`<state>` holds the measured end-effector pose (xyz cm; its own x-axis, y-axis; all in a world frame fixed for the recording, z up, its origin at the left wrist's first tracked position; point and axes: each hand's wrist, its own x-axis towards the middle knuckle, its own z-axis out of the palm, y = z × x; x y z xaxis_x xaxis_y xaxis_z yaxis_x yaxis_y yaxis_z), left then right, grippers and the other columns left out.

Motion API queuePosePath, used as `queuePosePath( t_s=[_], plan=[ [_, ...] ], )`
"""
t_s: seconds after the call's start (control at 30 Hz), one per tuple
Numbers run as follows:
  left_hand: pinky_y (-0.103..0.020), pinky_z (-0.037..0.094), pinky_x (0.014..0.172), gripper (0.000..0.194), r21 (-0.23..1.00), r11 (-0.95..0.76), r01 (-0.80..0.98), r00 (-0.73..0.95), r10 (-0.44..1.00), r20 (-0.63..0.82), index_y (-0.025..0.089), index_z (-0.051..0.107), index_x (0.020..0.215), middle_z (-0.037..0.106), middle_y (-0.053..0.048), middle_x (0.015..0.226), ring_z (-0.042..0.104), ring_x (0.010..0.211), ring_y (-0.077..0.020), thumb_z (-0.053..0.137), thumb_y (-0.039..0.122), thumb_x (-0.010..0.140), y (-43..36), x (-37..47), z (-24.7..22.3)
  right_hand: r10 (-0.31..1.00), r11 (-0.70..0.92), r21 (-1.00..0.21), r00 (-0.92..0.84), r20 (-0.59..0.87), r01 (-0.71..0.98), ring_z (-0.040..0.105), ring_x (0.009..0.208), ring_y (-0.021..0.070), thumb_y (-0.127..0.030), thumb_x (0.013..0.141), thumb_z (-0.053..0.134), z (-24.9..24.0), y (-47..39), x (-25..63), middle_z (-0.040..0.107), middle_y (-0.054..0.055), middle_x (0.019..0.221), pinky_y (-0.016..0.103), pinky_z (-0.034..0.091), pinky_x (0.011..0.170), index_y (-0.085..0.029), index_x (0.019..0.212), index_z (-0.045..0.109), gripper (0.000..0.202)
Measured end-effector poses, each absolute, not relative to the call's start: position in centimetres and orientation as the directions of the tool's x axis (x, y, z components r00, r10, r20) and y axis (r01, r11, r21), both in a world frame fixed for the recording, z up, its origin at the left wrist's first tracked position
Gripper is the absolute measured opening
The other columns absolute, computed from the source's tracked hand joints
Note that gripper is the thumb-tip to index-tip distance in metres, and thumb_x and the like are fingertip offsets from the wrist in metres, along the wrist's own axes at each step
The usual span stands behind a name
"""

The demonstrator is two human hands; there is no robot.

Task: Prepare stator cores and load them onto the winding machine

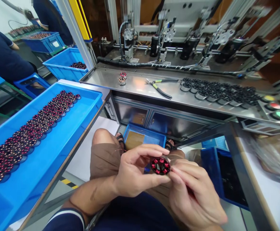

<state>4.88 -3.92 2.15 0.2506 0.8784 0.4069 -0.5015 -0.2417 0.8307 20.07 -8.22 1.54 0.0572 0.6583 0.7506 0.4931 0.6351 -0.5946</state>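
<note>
Ring (161, 161) with red windings is facing up above the shorts (103, 160), left grip (134, 173) clasping it between thumb and fingers; right grip (194, 187) is pinching at its right rim, contents unclear.

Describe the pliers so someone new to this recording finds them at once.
Find the machine across the top, then the metal ledge along its front. The pliers lie on it, between two small round parts on the left and rows of black parts on the right. Unlike both, they have long, spread handles in black and green.
</note>
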Motion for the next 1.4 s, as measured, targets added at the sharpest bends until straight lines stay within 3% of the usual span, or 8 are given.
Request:
queuePosePath(
  t_s=[0.13, 0.27, 0.47, 0.73, 0.83, 1.0, 1.23, 1.4],
  plan=[
    [-0.024, 0.06, 0.09, 0.058, 0.815, -0.215, -0.538, 0.223, 0.896, 0.383, 0.026, 0.07, 0.115, 0.075, -0.005, 0.123, 0.074, 0.107, -0.0167, 0.086, -0.002, 0.068, -4.2, 5.2, 1.6, 0.731, 0.559, -0.734, 0.188, 0.656, 0.386, 0.067, 0.081, 0.0183, -0.003, 0.089, 0.062, 1.0, -8.2, 19.1, 0.066, 0.005, 0.09, 0.033, 0.057, 0.068, -0.021, 0.101, 0.067, 0.023],
    [-0.025, 0.058, 0.091, 0.076, 0.875, 0.011, -0.485, 0.376, 0.906, 0.197, 0.024, 0.063, 0.127, 0.072, -0.01, 0.128, 0.07, 0.115, -0.021, 0.098, 0.017, 0.059, -3.8, 4.6, 1.4, 0.719, 0.572, -0.717, 0.176, 0.672, 0.399, 0.064, 0.078, 0.0179, -0.004, 0.09, 0.061, 0.5, -7.7, 19.3, 0.065, 0.005, 0.088, 0.032, 0.055, 0.064, -0.021, 0.099, 0.066, 0.02],
    [-0.02, 0.055, 0.066, 0.045, 0.853, 0.351, -0.386, 0.728, 0.683, 0.049, 0.016, 0.063, 0.113, 0.07, -0.003, 0.078, 0.067, 0.068, -0.0107, 0.08, 0.046, 0.084, -2.3, 3.0, 1.1, 0.732, 0.568, -0.701, 0.125, 0.67, 0.43, 0.066, 0.078, 0.0168, -0.003, 0.088, 0.062, 0.7, -7.2, 20.4, 0.068, 0.004, 0.087, 0.031, 0.054, 0.068, -0.02, 0.098, 0.066, 0.02],
    [-0.024, 0.061, 0.071, 0.046, 0.774, 0.28, -0.568, 0.672, 0.701, 0.239, 0.026, 0.063, 0.135, 0.071, -0.009, 0.112, 0.076, 0.087, -0.0161, 0.073, 0.034, 0.091, -1.7, 3.4, 0.3, 0.752, 0.511, -0.705, 0.143, 0.644, 0.492, 0.063, 0.074, 0.0134, -0.002, 0.091, 0.063, 2.1, -6.9, 20.3, 0.066, 0.002, 0.082, 0.026, 0.05, 0.064, -0.019, 0.091, 0.067, 0.017],
    [-0.031, 0.064, 0.083, 0.029, 0.792, 0.135, -0.595, 0.577, 0.758, 0.305, 0.022, 0.074, 0.114, 0.065, -0.013, 0.13, 0.074, 0.104, -0.0207, 0.078, 0.032, 0.087, -1.6, 3.2, 0.9, 0.8, 0.476, -0.765, 0.148, 0.582, 0.433, 0.062, 0.071, 0.0119, -0.005, 0.094, 0.063, 2.5, -6.8, 20.4, 0.064, 0.001, 0.078, 0.026, 0.049, 0.065, -0.019, 0.084, 0.066, 0.017],
    [-0.045, 0.051, 0.109, 0.033, 0.735, 0.054, -0.676, 0.441, 0.829, 0.344, 0.019, 0.068, 0.089, 0.076, -0.006, 0.108, 0.066, 0.126, -0.0274, 0.093, 0.025, 0.069, -1.7, 3.5, 1.4, 0.805, 0.537, -0.766, 0.055, 0.59, 0.354, 0.062, 0.07, 0.012, -0.002, 0.093, 0.061, 2.8, -6.8, 20.8, 0.062, 0.0, 0.074, 0.025, 0.051, 0.064, -0.018, 0.086, 0.065, 0.018],
    [-0.022, 0.058, 0.063, 0.037, 0.759, 0.478, -0.442, 0.79, 0.608, 0.078, 0.016, 0.056, 0.106, 0.074, -0.007, 0.083, 0.075, 0.069, -0.0149, 0.07, 0.047, 0.092, -2.1, 3.5, 0.6, 0.685, 0.661, -0.513, -0.162, 0.71, 0.547, 0.07, 0.079, 0.0126, -0.007, 0.093, 0.062, 3.2, -6.9, 22.5, 0.071, 0.004, 0.087, 0.021, 0.058, 0.07, -0.017, 0.099, 0.066, 0.013],
    [-0.023, 0.061, 0.064, 0.036, 0.761, 0.38, -0.527, 0.713, 0.684, 0.152, 0.02, 0.049, 0.111, 0.075, -0.006, 0.09, 0.077, 0.077, -0.0168, 0.073, 0.038, 0.092, -2.5, 3.6, 0.6, 0.714, 0.603, -0.569, -0.062, 0.697, 0.559, 0.067, 0.075, 0.0122, -0.005, 0.092, 0.063, 3.5, -7.2, 21.9, 0.068, 0.003, 0.084, 0.022, 0.055, 0.068, -0.018, 0.097, 0.067, 0.015]
  ],
)
